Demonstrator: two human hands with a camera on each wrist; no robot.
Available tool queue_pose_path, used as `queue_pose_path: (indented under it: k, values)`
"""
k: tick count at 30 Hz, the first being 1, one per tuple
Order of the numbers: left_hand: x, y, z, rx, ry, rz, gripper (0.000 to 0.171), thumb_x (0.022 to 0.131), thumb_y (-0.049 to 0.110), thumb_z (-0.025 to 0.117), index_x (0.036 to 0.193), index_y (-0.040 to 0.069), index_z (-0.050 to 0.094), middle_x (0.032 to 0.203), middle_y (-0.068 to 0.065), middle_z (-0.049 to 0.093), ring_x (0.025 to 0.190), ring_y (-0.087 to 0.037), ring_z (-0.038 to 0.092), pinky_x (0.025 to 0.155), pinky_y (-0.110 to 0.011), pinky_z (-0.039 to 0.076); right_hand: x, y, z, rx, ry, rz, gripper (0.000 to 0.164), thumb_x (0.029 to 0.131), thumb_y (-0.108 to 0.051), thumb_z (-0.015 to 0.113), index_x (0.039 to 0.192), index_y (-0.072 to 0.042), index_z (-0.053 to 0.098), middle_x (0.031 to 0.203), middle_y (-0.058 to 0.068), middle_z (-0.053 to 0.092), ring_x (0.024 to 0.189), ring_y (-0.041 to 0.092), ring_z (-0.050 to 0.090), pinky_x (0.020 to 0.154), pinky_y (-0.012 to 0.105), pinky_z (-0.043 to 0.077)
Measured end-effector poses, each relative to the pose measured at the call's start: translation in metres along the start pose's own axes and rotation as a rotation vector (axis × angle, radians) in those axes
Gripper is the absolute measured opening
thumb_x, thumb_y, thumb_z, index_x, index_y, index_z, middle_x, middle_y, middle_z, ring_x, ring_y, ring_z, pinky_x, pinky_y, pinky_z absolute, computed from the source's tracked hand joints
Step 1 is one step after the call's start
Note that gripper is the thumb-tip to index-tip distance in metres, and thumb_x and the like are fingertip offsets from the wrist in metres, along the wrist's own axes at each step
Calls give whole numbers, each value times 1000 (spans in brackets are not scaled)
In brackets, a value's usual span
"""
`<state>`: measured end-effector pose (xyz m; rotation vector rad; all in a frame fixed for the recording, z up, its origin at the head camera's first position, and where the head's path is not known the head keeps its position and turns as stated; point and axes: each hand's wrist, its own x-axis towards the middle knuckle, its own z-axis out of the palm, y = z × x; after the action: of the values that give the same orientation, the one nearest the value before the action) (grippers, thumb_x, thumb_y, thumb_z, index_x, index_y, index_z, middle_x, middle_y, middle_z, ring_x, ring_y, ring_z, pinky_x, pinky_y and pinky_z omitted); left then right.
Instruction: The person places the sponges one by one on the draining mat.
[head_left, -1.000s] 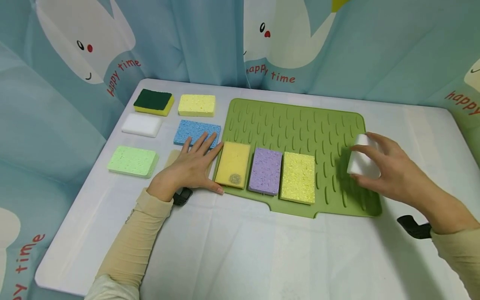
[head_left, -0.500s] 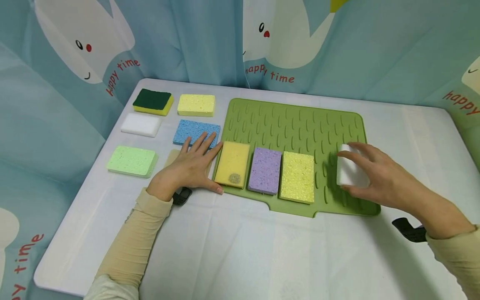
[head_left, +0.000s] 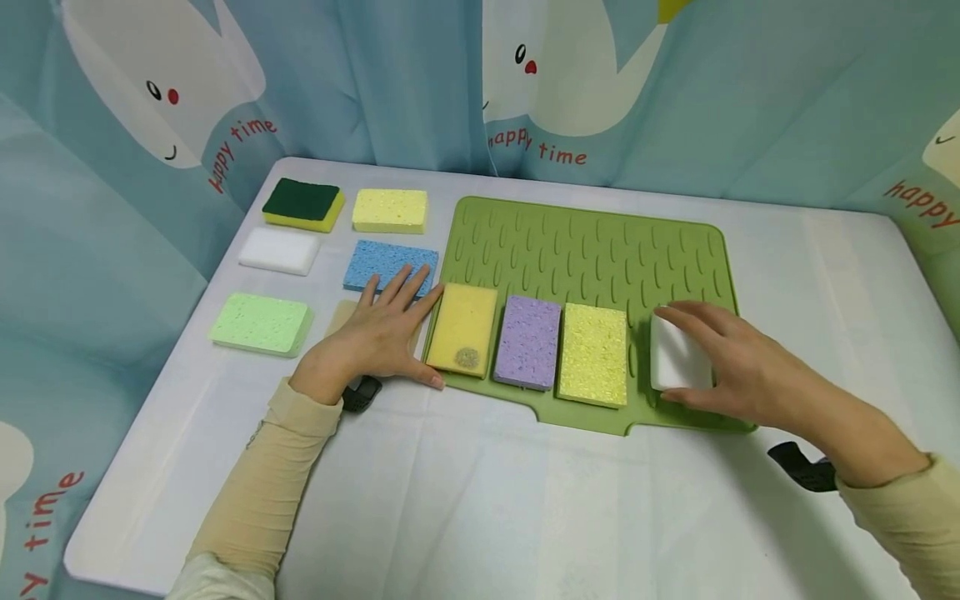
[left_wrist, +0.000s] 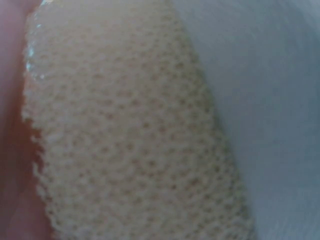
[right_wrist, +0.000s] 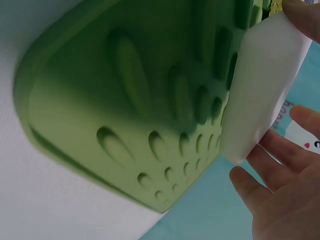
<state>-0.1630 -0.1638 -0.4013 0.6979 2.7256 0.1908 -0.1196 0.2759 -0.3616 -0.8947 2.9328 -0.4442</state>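
Note:
My right hand (head_left: 753, 375) holds a white sponge (head_left: 678, 354) between thumb and fingers at the right part of the green mat (head_left: 585, 250). In the right wrist view the white sponge (right_wrist: 265, 85) stands close over the ridged mat. My left hand (head_left: 375, 342) lies with fingers spread over a beige sponge (head_left: 341, 315), which it mostly covers; its fingertips reach the blue sponge (head_left: 386, 260). The beige sponge (left_wrist: 125, 120) fills the left wrist view. A yellow sponge (head_left: 463, 325), a purple sponge (head_left: 528, 342) and a bright yellow sponge (head_left: 593, 354) form a row on the mat.
At the table's left lie a green-and-yellow scouring sponge (head_left: 303, 204), a pale yellow sponge (head_left: 390, 210), another white sponge (head_left: 279, 250) and a light green sponge (head_left: 260, 322). A printed blue curtain (head_left: 405, 83) hangs behind the white table (head_left: 480, 500).
My right hand has carried the white sponge leftward and toward me over the mat, closer to the bright yellow sponge. My left hand has stayed in place.

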Motion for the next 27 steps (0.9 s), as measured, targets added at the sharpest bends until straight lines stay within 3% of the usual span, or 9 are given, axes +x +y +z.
queue_pose_path:
  k: [15,22,27]
  values:
    - [1,1,1,-5,4,0,132,65,80,71,161,17,7,168,-9,-9,155,-32,-10,120,-64,-4,5,-4,15,-12,-1,-44,104,67,-36,91,153,-15,36,144,16,48,129,42,47,100,59,40]
    - [2,2,1,-8,2,5,132,65,80,71,161,17,6,168,-9,-10,155,-32,-10,120,-64,-5,4,2,23,40,-43,20,103,69,-42,89,153,-13,36,149,16,43,135,43,41,104,62,37]
    - [0,1,0,-7,-1,-4,132,65,79,72,161,17,6,168,-9,-10,155,-32,-10,120,-64,-5,3,5,27,104,-42,18,108,70,-42,89,156,-15,31,156,14,34,141,41,33,104,64,35]
